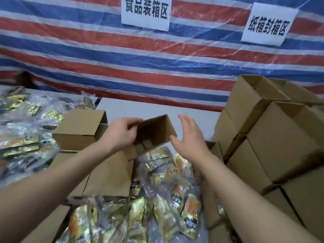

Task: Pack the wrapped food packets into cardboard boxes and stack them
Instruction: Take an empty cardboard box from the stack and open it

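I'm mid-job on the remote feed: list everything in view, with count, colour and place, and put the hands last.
held box: one, brown, open, empty, centre
empty boxes: many, brown, stacked right
boxes: several, brown, left of centre
food packets: many, gold and orange, near centre
bagged packets: many, left
table: white, bare strip at centre back
tarp: red, blue, white stripes, behind
signs: two, white, on tarp
left hand: grips held box
right hand: open beside it

Tarp (pixel 87 50) was red/blue/white striped. Signs (pixel 146 12) white w/ black chars. Boxes (pixel 280 137) plain brown cardboard. Packets (pixel 175 199) gold, orange & black in clear wrap. Surface (pixel 192 109) pale grey-white.
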Motion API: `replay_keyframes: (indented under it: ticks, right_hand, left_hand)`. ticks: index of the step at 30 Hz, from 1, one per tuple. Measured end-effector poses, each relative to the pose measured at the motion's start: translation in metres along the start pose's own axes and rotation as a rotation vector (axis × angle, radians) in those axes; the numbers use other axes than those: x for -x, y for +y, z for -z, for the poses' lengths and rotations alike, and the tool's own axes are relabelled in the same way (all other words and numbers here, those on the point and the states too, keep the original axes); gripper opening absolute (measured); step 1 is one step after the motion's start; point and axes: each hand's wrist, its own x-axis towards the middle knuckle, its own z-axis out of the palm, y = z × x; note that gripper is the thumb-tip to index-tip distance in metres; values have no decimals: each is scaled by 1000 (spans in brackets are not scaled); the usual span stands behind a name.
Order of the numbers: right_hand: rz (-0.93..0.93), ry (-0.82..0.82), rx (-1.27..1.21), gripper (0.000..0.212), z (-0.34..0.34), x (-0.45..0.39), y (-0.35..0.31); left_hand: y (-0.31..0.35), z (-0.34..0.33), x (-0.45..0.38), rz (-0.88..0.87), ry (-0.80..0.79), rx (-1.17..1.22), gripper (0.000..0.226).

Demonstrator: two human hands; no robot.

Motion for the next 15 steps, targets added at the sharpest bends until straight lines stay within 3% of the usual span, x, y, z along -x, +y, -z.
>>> replay_keyframes:
  ticks: [2,4,7,8,10,15]
  right_hand:
    - [100,-6,168,81,20,-3,-8]
    - [139,-79,219,72,32,2,-11]
    - [135,-257,228,18,36,29,-7]
    - [131,-329,235,8,28,51,-3]
    - [96,-388,283,20,16,88,11]
    - [-127,-544,208,22,-46,241,58]
  left_hand:
    - [21,13,27,16,-117,137,32]
    - [37,15,53,17,-185,244,32]
    - [42,-2,90,68,-226,312,33]
    - [36,-13,112,94,-248,309,32]
    - [22,-38,139,97,-291,277,30]
    - [-26,-104,235,135,-526,98,20]
